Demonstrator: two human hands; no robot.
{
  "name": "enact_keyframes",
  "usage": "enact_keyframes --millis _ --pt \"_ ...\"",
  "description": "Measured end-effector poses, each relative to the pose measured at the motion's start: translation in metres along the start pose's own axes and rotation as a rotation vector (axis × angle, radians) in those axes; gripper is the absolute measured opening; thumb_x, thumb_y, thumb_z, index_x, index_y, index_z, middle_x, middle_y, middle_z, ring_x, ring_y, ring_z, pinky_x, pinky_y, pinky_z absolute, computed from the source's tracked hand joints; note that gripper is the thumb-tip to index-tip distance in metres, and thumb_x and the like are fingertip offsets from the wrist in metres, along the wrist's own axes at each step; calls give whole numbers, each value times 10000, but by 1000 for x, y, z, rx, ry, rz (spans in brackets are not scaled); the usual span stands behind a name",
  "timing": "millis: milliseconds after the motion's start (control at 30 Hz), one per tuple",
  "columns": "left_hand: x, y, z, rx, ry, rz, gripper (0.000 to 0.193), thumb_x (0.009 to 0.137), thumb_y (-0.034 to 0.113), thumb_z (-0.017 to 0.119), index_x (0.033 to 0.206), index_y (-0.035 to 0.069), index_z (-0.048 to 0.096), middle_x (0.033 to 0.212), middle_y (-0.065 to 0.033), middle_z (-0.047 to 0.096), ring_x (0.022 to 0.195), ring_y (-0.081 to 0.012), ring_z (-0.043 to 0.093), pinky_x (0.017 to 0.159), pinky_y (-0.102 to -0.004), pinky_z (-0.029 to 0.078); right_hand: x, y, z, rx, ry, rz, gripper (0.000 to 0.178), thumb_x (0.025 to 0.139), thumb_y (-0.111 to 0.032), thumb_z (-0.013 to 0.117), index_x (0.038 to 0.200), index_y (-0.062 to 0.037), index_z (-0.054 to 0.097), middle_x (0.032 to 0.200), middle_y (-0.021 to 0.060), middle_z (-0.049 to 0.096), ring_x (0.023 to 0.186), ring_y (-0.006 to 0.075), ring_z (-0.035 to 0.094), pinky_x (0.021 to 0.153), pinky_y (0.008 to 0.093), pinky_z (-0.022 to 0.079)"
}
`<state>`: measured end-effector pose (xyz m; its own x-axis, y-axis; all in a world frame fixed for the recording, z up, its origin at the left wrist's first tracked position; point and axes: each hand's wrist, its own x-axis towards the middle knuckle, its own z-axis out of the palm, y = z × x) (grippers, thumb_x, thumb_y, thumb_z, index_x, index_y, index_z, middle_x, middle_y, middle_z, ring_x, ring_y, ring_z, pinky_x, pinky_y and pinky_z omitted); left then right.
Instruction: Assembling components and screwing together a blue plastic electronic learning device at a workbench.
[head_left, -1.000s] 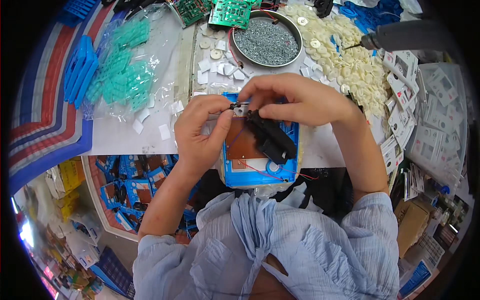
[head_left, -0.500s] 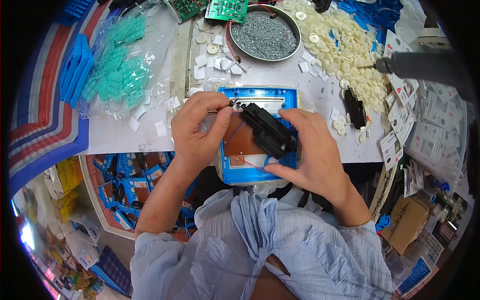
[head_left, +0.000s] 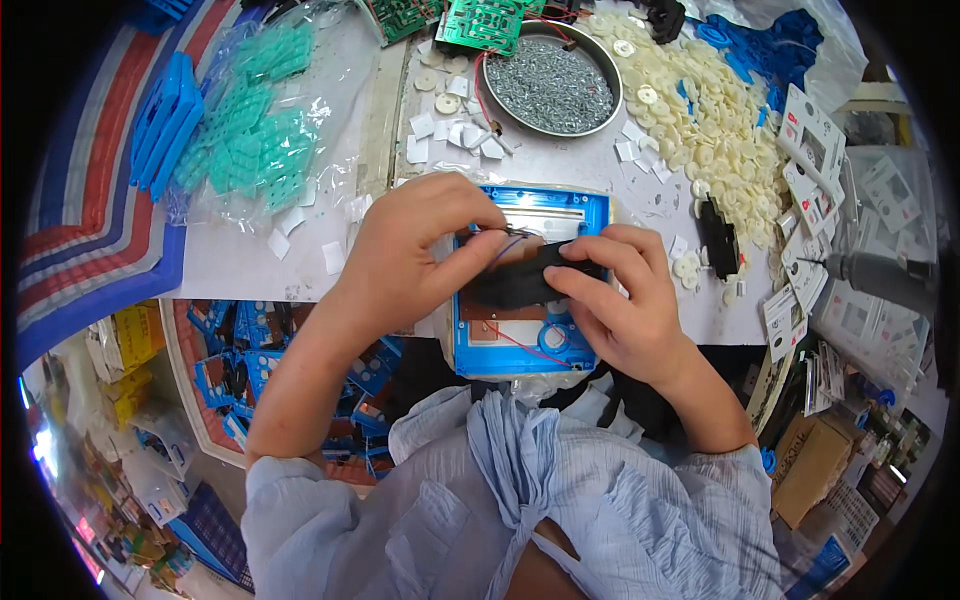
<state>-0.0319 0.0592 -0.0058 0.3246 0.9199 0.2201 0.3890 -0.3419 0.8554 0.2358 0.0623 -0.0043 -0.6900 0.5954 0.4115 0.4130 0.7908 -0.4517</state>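
A blue plastic casing (head_left: 480,364) lies face down on the table edge in front of me, with a brown circuit board (head_left: 486,332) inside it. Above the casing my right hand (head_left: 632,305) grips one end of a black plastic housing (head_left: 520,283), fingers on top. My left hand (head_left: 420,245) is closed in a pinch on thin dark wires (head_left: 514,234) at the housing's far side. A thin red wire (head_left: 520,345) runs across the lower part of the casing. The hands and the housing hide much of the board.
Beyond the casing stands a round metal pan (head_left: 612,112) of screws, beside a heap of cream discs (head_left: 680,120). Another black housing (head_left: 718,240) lies at right, near a hanging power screwdriver (head_left: 885,278). Teal plastic parts (head_left: 265,150) lie left. Below, a bin (head_left: 190,385) holds blue casings.
The black housing has turned from a steep slant to nearly level. My right hand now grips it from above, and my left hand has moved in over the casing. The screwdriver hangs lower.
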Motion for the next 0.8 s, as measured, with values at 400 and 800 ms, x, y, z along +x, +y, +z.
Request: enact_keyframes --millis 400,800 --pt "13 -1 0 121 -130 95 85 847 90 729 899 44 681 853 -85 664 807 -289 642 724 -387 486 -4 -6 -4 219 -108 95 369 748 -18 816 1082 -44 660 1242 188 660 1053 385 647 856 430 565" --pt "36 -3 -19 166 -461 89 99 828 74 719 908 30 679 858 -117 653 828 -345 643 728 -438 503 6 0 -7 229 -127 66 386 743 -5 805 1103 -14 664 1199 196 672 1021 388 655 839 429 562"
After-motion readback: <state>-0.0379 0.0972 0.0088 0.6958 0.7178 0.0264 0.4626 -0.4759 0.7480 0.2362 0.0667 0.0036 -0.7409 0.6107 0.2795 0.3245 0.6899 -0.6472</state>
